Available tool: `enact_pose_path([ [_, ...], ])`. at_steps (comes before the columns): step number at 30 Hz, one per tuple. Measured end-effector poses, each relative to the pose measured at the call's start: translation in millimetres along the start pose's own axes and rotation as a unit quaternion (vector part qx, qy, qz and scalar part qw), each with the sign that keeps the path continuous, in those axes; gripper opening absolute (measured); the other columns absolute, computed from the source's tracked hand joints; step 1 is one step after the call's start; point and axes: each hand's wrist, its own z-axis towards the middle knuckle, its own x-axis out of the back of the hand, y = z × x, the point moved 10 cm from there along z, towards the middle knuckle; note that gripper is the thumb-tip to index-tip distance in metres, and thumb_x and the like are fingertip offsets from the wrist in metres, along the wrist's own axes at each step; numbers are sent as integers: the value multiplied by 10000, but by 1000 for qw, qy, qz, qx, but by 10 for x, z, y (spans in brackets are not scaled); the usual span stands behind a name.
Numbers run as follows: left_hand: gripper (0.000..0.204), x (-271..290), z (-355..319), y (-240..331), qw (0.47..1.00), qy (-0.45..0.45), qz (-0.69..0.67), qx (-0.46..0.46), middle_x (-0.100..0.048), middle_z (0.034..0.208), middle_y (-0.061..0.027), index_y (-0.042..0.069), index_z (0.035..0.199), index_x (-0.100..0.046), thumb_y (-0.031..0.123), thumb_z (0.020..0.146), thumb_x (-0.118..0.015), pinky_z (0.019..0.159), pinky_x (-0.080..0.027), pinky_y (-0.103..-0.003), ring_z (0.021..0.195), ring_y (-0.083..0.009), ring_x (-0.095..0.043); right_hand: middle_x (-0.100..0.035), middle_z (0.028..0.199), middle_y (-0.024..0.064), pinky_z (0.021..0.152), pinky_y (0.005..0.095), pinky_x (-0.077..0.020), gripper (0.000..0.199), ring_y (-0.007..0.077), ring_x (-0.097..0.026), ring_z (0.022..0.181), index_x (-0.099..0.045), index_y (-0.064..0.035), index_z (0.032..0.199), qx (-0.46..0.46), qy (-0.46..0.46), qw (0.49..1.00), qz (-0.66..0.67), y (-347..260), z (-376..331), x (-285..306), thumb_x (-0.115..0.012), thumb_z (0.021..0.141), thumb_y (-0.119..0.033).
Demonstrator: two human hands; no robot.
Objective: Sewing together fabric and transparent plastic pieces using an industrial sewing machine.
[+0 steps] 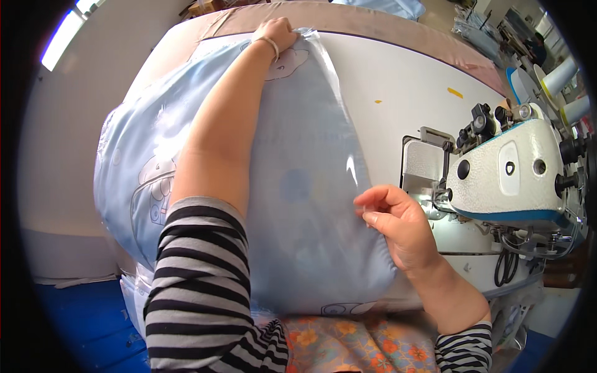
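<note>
A large piece of light blue printed fabric (305, 149), with pale cartoon figures on it, spreads over the white table and down toward my lap. At its far corner, my left hand (275, 35) is closed on the fabric, the arm stretched across it. My right hand (401, 227) is at the fabric's right edge, thumb and fingertips drawn together in a pinch. A thin, pale bit shows between those fingertips, too small to name. Right of that hand stands a white and blue sewing machine (507, 171).
Pinkish cloth (435, 50) covers the table's far rim. Yellow marks (455, 93) dot the white tabletop (392, 81). Thread cones (559, 78) stand behind the machine, and a black cable (507, 267) hangs below it. A pale wall (68, 155) rises at left.
</note>
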Motion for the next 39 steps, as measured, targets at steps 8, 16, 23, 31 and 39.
enact_pose_path([
  [8, 469, 117, -620, 315, 997, -23, -64, 37, -698, 1157, -154, 93, 1114, -703, 471, 838, -687, 977, -481, -398, 1133, -313, -635, -607, 1123, 62, 892, 265, -460, 376, 115, -563, 1005, -487, -17, 1326, 37, 60, 996, 50, -37, 54, 168, -562, 964, -83],
  [16, 250, 484, -2088, 1340, 922, -55, -383, -7, -692, 934, -67, 41, 1044, -689, 258, 920, -680, 811, -512, -291, 895, -173, -648, -564, 1300, 122, 977, 313, -477, 423, 190, -582, 1156, -476, 25, 1360, 194, 107, 942, -254, -421, -19, 280, -477, 937, 50],
  [23, 106, 1013, -2948, 1732, 663, -24, -748, 0, -630, 867, 31, 59, 996, -667, 158, 995, -630, 694, -464, -194, 779, -56, -582, -659, 1231, 181, 1012, 414, -474, 420, 348, -619, 1142, -613, -14, 1266, 462, 125, 740, -473, -375, -1216, -168, -627, 849, -61],
  [31, 189, 865, -3442, 2871, 969, -13, -138, -207, -681, 917, -105, 59, 995, -678, 169, 843, -698, 832, -506, -395, 902, -282, -649, -673, 1069, 183, 902, 427, -504, 200, 348, -623, 1059, -669, -43, 1014, 259, -6, 806, -533, -39, -1298, -85, -597, 843, -118],
  [39, 200, 947, -3562, 2991, 965, 38, -108, -236, -686, 954, -121, 56, 904, -673, 254, 887, -651, 822, -499, -429, 917, -339, -645, -689, 1052, 151, 911, 431, -525, 245, 350, -632, 1022, -693, 6, 991, 444, 117, 747, -480, -219, -1846, 131, -602, 774, 74],
])
